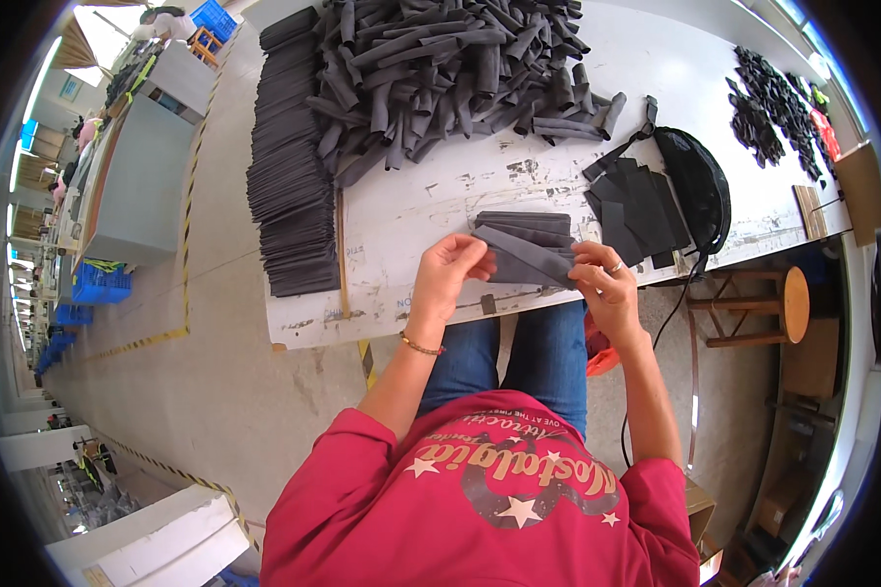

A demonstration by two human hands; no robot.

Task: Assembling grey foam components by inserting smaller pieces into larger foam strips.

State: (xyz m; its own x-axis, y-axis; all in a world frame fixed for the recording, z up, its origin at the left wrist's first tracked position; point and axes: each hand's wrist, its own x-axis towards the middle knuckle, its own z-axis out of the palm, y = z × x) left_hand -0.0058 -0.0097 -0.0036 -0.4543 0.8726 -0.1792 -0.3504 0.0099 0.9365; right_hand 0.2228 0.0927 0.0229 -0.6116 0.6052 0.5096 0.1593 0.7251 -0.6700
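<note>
Between my hands a narrow dark grey fabric strip [527, 255] slants from upper left to lower right. My left hand [450, 272] pinches its left end with thumb and fingers. At the other end, the fingers of my right hand [607, 284] are closed on the strip. Just beyond and under it lies a small stack of dark grey fabric pieces [524, 221] near the table's front edge. Flat dark pieces [636, 210] are fanned out to the right, beside a black rounded bag-like thing [697, 186] with a strap.
A big heap of rolled dark fabric pieces [440, 78] covers the far part of the white table [401, 235]. Along its left edge runs a long row of stacked flat pieces [292, 166]. More black items [773, 108] lie far right. A wooden stool [754, 305] stands at the right.
</note>
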